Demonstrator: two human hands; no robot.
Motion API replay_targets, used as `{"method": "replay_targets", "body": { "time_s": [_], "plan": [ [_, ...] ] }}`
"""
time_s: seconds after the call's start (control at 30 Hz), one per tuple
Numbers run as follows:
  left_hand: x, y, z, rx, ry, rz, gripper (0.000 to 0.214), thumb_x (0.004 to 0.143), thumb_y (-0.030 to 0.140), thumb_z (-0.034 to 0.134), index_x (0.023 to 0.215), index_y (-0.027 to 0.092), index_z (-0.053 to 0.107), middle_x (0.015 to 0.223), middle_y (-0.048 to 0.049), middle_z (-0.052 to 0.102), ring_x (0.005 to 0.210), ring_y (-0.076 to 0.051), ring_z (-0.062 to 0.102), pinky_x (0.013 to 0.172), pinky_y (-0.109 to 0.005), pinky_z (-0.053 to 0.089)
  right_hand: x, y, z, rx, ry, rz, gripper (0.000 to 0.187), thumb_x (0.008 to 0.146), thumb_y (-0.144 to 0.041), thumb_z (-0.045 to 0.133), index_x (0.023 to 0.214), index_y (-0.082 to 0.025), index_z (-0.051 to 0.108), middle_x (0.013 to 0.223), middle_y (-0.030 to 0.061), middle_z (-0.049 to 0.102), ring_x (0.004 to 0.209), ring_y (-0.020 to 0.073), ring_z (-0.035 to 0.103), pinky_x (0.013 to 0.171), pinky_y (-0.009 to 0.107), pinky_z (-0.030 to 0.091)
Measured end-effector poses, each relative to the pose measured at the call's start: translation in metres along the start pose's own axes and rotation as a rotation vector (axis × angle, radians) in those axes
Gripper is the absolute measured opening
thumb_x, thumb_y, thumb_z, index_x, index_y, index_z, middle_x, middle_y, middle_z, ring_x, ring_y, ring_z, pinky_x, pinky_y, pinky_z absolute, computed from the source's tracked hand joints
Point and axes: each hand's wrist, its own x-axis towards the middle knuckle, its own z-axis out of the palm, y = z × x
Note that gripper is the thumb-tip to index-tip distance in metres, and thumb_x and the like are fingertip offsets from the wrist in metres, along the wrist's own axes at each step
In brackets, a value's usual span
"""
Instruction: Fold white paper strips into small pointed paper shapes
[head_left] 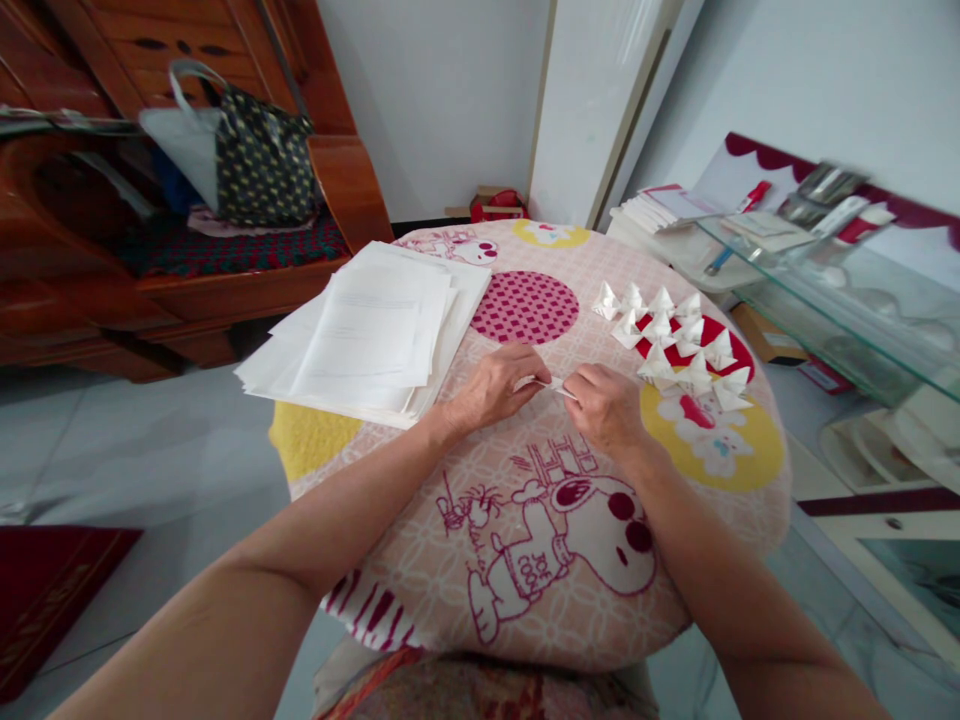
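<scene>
Both my hands rest on the cartoon-printed cloth of a round table (420, 590). My left hand (499, 385) and my right hand (604, 402) pinch a small folded piece of white paper (553, 385) between them, fingers closed on it. A stack of white paper sheets (371, 335) lies to the left of my left hand. Several folded white paper shapes (679, 345) sit in rows to the right, just beyond my right hand.
A dark wooden bench (225, 270) with a dotted handbag (255, 150) stands at the left. A glass shelf (840, 290) with books and small items runs along the right. A red mat (45, 590) lies on the tiled floor.
</scene>
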Motion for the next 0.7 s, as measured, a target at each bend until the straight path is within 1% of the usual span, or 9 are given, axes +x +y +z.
{"method": "replay_targets", "body": {
  "time_s": [0.07,0.17,0.23,0.27,0.4,0.53,0.7],
  "plan": [
    [-0.003,0.000,-0.001,0.112,-0.094,0.041,0.016,0.096,0.013,0.054,0.088,0.015,0.068,0.088,-0.0073,0.068,0.087,-0.018,0.061,0.080,-0.032,0.050,-0.002,-0.006,-0.003,-0.058,-0.129,-0.041,0.021,0.086,-0.005,0.054,0.080,-0.016,0.071,0.084,0.0100,0.066,0.078,0.0205,0.055,0.066,0.032,0.035],
    [-0.010,0.002,-0.003,0.221,-0.297,0.078,0.019,0.094,0.010,0.053,0.080,0.015,0.066,0.083,-0.0069,0.065,0.081,-0.017,0.059,0.075,-0.031,0.048,-0.005,-0.010,-0.004,-0.012,-0.338,-0.083,0.018,0.089,-0.007,0.058,0.083,-0.016,0.073,0.084,0.0082,0.065,0.077,0.0192,0.055,0.067,0.031,0.036],
    [-0.015,0.004,-0.005,0.244,-0.396,0.082,0.019,0.093,0.009,0.055,0.078,0.015,0.065,0.083,-0.0064,0.064,0.080,-0.017,0.059,0.074,-0.030,0.047,-0.006,-0.008,-0.003,0.074,-0.412,-0.100,0.014,0.090,-0.011,0.062,0.083,-0.017,0.072,0.083,0.0061,0.064,0.075,0.0178,0.056,0.067,0.030,0.036],
    [-0.016,0.004,-0.006,0.245,-0.424,0.074,0.018,0.092,0.009,0.056,0.078,0.015,0.066,0.083,-0.0061,0.064,0.080,-0.017,0.060,0.074,-0.030,0.047,-0.007,-0.006,-0.003,0.116,-0.429,-0.103,0.013,0.090,-0.012,0.064,0.081,-0.017,0.072,0.083,0.0054,0.063,0.075,0.0173,0.056,0.068,0.030,0.037],
    [-0.020,0.005,-0.009,0.211,-0.456,0.011,0.019,0.092,0.011,0.057,0.076,0.016,0.066,0.083,-0.0049,0.064,0.079,-0.015,0.061,0.071,-0.027,0.046,-0.006,0.003,-0.005,0.231,-0.467,-0.069,0.020,0.090,-0.010,0.063,0.072,-0.017,0.070,0.080,0.0042,0.061,0.072,0.0157,0.055,0.068,0.030,0.037],
    [-0.020,0.002,-0.008,0.144,-0.423,-0.082,0.017,0.089,0.011,0.058,0.076,0.016,0.069,0.080,-0.0043,0.066,0.077,-0.015,0.061,0.070,-0.027,0.045,-0.004,0.010,-0.006,0.365,-0.473,0.007,0.024,0.089,-0.008,0.062,0.066,-0.015,0.068,0.077,0.0037,0.060,0.070,0.0142,0.056,0.068,0.029,0.038],
    [-0.021,-0.005,-0.004,0.052,-0.385,-0.265,0.013,0.085,0.017,0.061,0.079,0.016,0.073,0.077,-0.0042,0.070,0.073,-0.015,0.062,0.068,-0.026,0.044,-0.004,0.021,0.000,0.496,-0.385,0.130,0.019,0.084,-0.015,0.066,0.066,-0.016,0.071,0.073,0.0022,0.064,0.067,0.0137,0.056,0.066,0.028,0.037]
  ]
}}
